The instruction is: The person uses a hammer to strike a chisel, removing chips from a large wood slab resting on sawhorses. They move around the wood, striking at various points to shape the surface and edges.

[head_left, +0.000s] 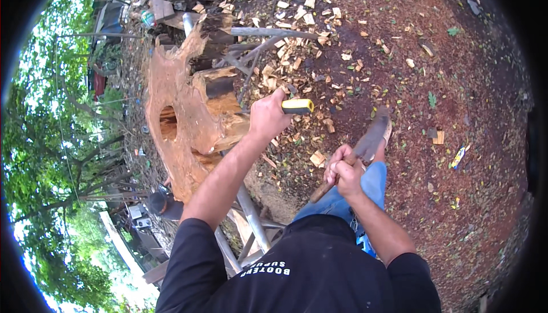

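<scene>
daylight, soft shade | sky blown out left | fisheye bend, dark rim

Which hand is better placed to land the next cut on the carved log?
Left. The left hand holds the yellow-handled tool right against the carved log. The right hand holds the wooden-handled blade low over the leg, away from the wood.

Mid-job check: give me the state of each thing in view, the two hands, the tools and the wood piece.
Left hand: closed around the yellow-handled tool.
Yellow-handled tool: gripped, held against the carved stump.
Right hand: closed on the hatchet's wooden handle.
Hatchet: held, head up and away from the wood.
Carved stump: hollowed, hole right through.
Wood chips: scattered on the ground.
</scene>
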A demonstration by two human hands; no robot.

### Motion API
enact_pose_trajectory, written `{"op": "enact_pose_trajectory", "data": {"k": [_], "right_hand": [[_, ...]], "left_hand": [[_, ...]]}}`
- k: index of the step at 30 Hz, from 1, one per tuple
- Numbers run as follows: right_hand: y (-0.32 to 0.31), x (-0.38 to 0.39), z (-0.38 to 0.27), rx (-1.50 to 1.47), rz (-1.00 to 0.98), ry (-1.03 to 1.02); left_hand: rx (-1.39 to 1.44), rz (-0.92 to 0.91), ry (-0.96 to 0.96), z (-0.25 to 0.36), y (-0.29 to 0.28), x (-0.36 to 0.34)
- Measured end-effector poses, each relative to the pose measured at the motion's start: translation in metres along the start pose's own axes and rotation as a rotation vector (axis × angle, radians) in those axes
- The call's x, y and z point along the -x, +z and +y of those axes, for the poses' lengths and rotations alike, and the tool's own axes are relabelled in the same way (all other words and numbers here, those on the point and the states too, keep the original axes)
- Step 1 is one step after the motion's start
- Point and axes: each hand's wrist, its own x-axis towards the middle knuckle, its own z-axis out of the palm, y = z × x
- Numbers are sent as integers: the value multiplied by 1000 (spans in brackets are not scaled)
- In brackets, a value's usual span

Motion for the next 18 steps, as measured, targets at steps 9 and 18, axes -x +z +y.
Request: {"op": "enact_pose_trajectory", "data": {"k": [9,18], "right_hand": [[17,-28,39,259,-101,369],[27,-18,59,275,-87,30]], "left_hand": [[-28,-32,58,-8,3,8],[31,57,162,-6,9,10]]}}
